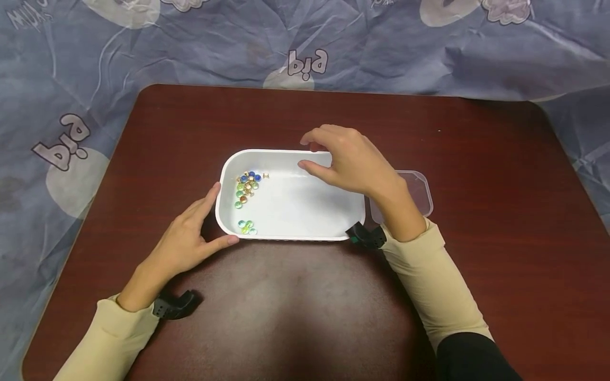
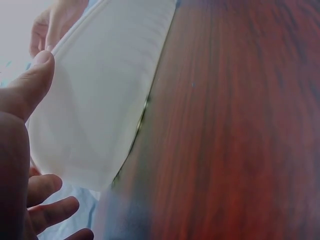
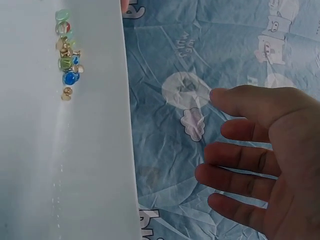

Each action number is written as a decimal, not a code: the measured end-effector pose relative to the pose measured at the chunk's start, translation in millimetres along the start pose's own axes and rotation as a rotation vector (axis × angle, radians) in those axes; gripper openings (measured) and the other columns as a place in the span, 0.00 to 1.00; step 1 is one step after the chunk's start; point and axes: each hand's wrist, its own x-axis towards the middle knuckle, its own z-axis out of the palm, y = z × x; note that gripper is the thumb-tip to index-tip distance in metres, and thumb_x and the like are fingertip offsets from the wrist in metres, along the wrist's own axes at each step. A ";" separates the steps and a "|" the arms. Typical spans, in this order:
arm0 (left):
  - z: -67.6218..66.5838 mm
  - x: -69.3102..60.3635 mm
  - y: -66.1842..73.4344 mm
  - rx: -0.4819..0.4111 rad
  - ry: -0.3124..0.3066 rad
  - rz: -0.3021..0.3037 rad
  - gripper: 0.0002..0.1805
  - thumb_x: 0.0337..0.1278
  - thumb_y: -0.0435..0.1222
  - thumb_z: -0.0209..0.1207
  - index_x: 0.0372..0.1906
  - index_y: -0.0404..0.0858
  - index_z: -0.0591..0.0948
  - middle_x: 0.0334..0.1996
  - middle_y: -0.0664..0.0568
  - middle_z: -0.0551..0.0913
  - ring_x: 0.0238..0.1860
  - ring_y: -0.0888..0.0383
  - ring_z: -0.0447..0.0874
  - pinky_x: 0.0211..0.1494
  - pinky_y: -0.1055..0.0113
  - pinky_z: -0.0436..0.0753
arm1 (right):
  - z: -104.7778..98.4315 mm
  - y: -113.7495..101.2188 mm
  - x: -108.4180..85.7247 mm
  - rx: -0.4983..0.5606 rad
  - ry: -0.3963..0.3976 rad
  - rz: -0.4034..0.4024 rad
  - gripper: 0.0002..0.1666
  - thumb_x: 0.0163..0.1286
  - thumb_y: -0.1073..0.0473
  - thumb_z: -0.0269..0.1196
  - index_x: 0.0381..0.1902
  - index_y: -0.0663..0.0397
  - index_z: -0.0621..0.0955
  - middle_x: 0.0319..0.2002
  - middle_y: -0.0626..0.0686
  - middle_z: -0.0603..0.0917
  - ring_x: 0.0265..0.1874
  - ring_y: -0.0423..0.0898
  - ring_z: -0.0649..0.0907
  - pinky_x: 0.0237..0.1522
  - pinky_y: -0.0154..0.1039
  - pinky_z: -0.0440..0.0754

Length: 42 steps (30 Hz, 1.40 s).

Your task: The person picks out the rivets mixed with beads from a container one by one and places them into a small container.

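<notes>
A white rectangular tray [image 1: 305,211] sits on the table, with several glass marbles [image 1: 238,205] and small gold-coloured pieces [image 1: 266,175] gathered at its left end. A smaller group of green and clear beads [image 1: 245,227] lies in the near-left corner. My left hand [image 1: 188,238] rests at that corner, its thumb [image 2: 42,65] touching the near rim and its fingers spread along the left end. My right hand [image 1: 350,161] hovers over the tray's far right part. Its fingers are loosely bent and apart from the thumb, with nothing between them, as the right wrist view shows.
Partly hidden behind the right wrist, a clear plastic lid or box [image 1: 419,193] lies right of the tray. The dark red-brown table [image 1: 500,211] surrounds both. A blue printed cloth [image 1: 381,53] stretches beyond the table's far and left edges.
</notes>
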 end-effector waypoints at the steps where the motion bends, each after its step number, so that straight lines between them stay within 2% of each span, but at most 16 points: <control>1: 0.2 -0.1 -0.2 -0.001 0.001 -0.001 0.57 0.50 0.53 0.72 0.79 0.42 0.52 0.68 0.35 0.69 0.66 0.40 0.70 0.60 0.41 0.73 | 1.0 0.5 0.8 0.008 -0.007 0.007 0.18 0.65 0.56 0.69 0.48 0.61 0.82 0.42 0.55 0.85 0.41 0.50 0.82 0.46 0.45 0.79; 10: 2.4 -0.2 -2.7 -0.011 0.031 0.023 0.56 0.51 0.57 0.70 0.79 0.41 0.54 0.66 0.34 0.71 0.64 0.40 0.71 0.59 0.41 0.73 | 8.2 4.6 11.5 0.024 -0.028 0.031 0.16 0.65 0.56 0.69 0.46 0.61 0.82 0.39 0.55 0.85 0.38 0.50 0.82 0.44 0.45 0.78; 20: 2.6 -0.4 -2.1 -0.010 0.036 0.026 0.56 0.52 0.57 0.69 0.79 0.41 0.54 0.65 0.34 0.72 0.63 0.39 0.72 0.58 0.41 0.74 | 17.2 4.0 26.9 0.044 -0.083 0.060 0.18 0.66 0.54 0.69 0.47 0.60 0.82 0.37 0.54 0.84 0.38 0.47 0.81 0.43 0.43 0.78; 29: 2.4 -0.2 -2.3 -0.008 0.035 0.020 0.56 0.52 0.57 0.69 0.79 0.42 0.54 0.65 0.34 0.71 0.63 0.40 0.72 0.59 0.41 0.73 | 25.9 6.7 40.0 0.108 -0.080 0.024 0.16 0.65 0.57 0.69 0.46 0.61 0.83 0.35 0.55 0.84 0.36 0.47 0.81 0.42 0.40 0.77; 35: 3.6 0.5 -2.9 -0.007 0.034 0.021 0.56 0.52 0.58 0.68 0.79 0.42 0.54 0.66 0.34 0.71 0.63 0.40 0.72 0.59 0.41 0.73 | 28.6 3.4 47.9 0.127 -0.086 0.013 0.16 0.65 0.57 0.69 0.45 0.62 0.83 0.35 0.55 0.85 0.36 0.46 0.82 0.43 0.39 0.78; 42: 1.8 -0.5 -2.5 -0.002 0.026 0.006 0.56 0.51 0.55 0.71 0.79 0.43 0.53 0.65 0.34 0.72 0.63 0.39 0.73 0.58 0.41 0.74 | 33.4 -2.6 58.9 0.129 -0.098 -0.011 0.15 0.65 0.57 0.68 0.45 0.61 0.83 0.33 0.53 0.85 0.35 0.45 0.81 0.44 0.38 0.77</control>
